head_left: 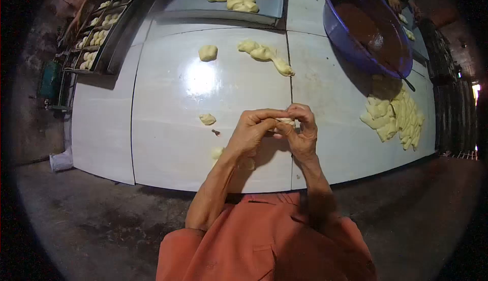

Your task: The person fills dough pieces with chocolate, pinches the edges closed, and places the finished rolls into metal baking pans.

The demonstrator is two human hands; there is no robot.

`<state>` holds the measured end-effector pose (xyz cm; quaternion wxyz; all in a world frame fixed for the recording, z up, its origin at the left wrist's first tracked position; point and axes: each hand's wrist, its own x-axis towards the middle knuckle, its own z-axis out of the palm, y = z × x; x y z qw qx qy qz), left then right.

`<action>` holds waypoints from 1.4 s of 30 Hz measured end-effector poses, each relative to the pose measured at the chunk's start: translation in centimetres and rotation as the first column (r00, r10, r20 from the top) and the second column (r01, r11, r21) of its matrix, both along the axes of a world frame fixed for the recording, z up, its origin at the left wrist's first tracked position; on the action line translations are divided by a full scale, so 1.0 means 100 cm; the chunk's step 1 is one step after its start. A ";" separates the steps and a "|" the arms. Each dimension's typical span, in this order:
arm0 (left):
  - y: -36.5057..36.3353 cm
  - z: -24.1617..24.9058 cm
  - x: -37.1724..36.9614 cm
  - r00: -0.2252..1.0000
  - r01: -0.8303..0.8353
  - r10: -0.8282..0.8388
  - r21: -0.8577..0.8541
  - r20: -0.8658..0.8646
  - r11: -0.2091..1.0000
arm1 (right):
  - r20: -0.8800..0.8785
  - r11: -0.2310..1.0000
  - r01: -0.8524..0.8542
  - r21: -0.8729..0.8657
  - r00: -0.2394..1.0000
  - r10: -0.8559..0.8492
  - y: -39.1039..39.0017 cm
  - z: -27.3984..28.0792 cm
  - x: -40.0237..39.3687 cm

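Observation:
My left hand [256, 124] and my right hand [302, 128] meet above the white tabletop, near its front edge. Between their fingers they pinch a small piece of pale dough [285, 122], mostly covered by the fingers. To the left of my hands lies a small dough scrap [207, 119], with a dark brown bit [216, 132] just below it. Another pale dough piece [217, 153] sits close to my left forearm. Farther back are a round dough lump [208, 52] and a long twisted dough strip [265, 56].
A purple basin [333, 24] of brown filling stands at the back right, a handle over its rim. Flattened dough pieces [394, 118] pile below it. Shaped dough covers a tray [223, 14] at the back. Compartmented dark trays [114, 52] hold dough at left. Other people's hands [394, 1] show behind.

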<state>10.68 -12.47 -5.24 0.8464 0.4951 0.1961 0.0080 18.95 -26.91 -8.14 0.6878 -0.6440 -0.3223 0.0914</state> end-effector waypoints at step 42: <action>-0.007 0.015 -0.073 0.984 0.178 -0.031 0.962 -0.175 0.207 | 0.234 0.716 0.134 -0.685 0.971 0.042 0.078 -0.015 0.128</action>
